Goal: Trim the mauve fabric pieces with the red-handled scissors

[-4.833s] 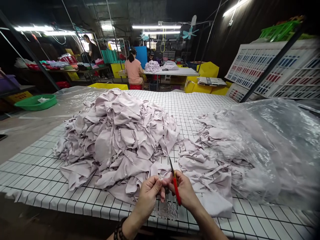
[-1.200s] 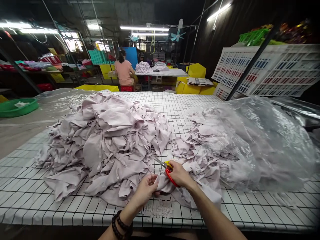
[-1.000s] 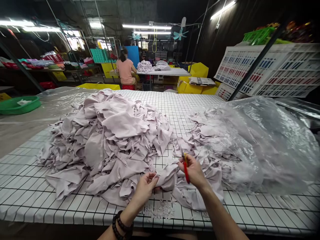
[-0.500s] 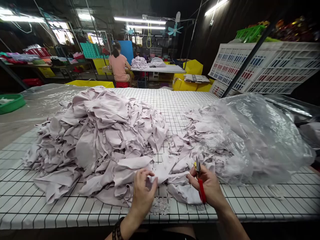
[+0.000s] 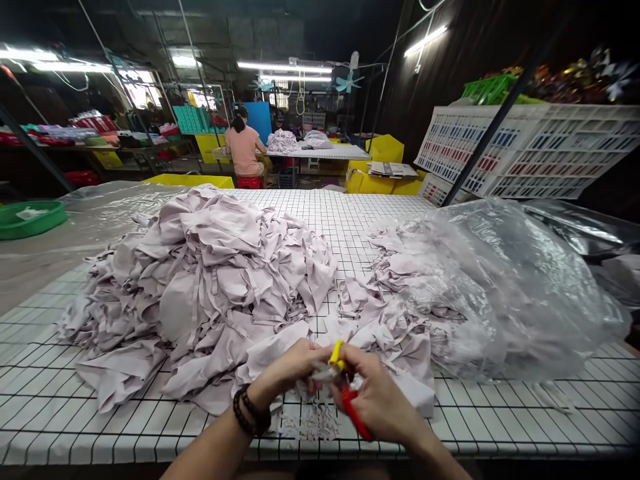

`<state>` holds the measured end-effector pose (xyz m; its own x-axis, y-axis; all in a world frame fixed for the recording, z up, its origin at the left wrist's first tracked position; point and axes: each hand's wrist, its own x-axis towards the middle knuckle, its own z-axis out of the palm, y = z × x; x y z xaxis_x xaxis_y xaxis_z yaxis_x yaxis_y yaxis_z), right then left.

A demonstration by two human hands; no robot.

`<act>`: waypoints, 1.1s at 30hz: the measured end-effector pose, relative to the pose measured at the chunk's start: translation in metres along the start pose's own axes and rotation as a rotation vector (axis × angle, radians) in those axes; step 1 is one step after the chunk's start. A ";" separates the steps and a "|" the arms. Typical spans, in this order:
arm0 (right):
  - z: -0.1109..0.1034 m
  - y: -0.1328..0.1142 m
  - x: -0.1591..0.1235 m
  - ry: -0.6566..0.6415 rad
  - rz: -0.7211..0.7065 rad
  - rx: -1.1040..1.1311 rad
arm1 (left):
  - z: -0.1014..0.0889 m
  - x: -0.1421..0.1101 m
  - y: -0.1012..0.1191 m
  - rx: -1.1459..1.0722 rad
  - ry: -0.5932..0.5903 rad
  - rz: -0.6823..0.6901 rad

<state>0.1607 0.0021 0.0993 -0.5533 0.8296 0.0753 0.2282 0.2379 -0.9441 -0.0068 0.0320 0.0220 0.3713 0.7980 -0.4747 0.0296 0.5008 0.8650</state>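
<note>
Landmark: the big cloth heap point(image 5: 210, 280). Both hands sit off its near right corner, close together, the left overlapping the front cloth in view.

Left hand point(image 5: 300, 360): back up, wrist near straight, fingers curled and pointing away from the heap. Fingertips blurred and partly behind the blades, so can't tell if they pinch anything. Left forearm point(image 5: 215, 440) slants up and right from in front of the heap; dark beaded bracelets point(image 5: 241, 413) on the wrist.

Right hand point(image 5: 373, 393): farther right of the heap than the left, fingers wrapped around the scissors point(image 5: 337, 360). Yellow loop up top, red handle angled down and right. Blades aim back toward the heap side, right at the left fingers; too blurred to call the blade gap. Right forearm point(image 5: 435, 453) slants up and left toward the heap.

Small scraps point(image 5: 310, 423) on the checked tablecloth point(image 5: 170, 433), just off the heap's near right corner, below the hands. Smaller cloth pile point(image 5: 390, 320) and clear plastic bag point(image 5: 525, 287): right of the heap.
</note>
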 end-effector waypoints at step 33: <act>-0.010 0.084 0.031 0.351 0.181 0.317 | 0.015 -0.034 0.003 -0.666 0.004 0.252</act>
<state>0.1706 0.0529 0.0251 -0.2124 0.9760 -0.0470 0.0114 -0.0456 -0.9989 -0.0054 0.0011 0.0428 0.2889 0.9171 -0.2745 -0.6305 0.3981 0.6663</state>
